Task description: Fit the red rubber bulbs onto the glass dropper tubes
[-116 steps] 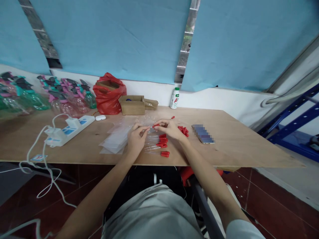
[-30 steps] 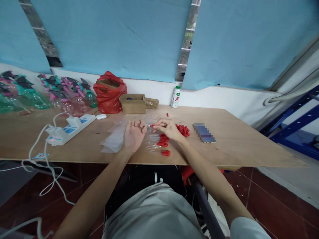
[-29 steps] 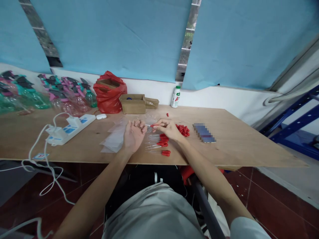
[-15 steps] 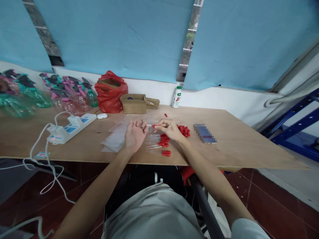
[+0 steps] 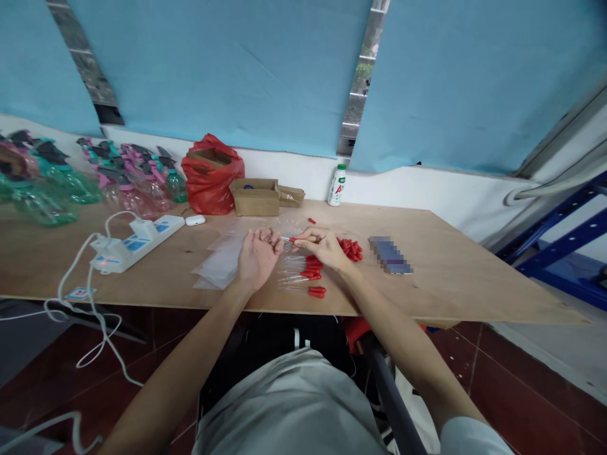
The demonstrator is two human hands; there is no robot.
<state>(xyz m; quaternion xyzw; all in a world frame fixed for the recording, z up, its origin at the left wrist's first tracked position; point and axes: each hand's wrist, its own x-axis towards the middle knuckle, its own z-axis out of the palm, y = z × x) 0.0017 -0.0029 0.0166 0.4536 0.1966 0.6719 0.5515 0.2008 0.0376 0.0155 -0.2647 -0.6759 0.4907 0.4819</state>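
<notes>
My left hand (image 5: 257, 260), palm up with curled fingers, closes on the clear tube end of a dropper. My right hand (image 5: 325, 246) pinches the red rubber bulb (image 5: 293, 240) of that dropper between thumb and fingers. Just below, on the table, several red-bulbed droppers (image 5: 310, 275) lie in rows with their clear tubes pointing left. A pile of red rubber bulbs (image 5: 349, 249) sits right of my right hand, which hides part of it. One loose red bulb (image 5: 312, 220) lies beyond the hands. Clear plastic bags (image 5: 215, 270) are spread beside my left hand.
A phone (image 5: 390, 254) lies to the right. Behind stand a white bottle (image 5: 337, 186), an open cardboard box (image 5: 257, 201) and a red plastic bag (image 5: 208, 183). A power strip (image 5: 137, 243) with cables and several spray bottles (image 5: 135, 189) occupy the left.
My hands stay almost where they were, holding the same dropper. The loose red bulb beyond them has shifted slightly left. At the far left edge, a blurred green spray bottle has moved a little right.
</notes>
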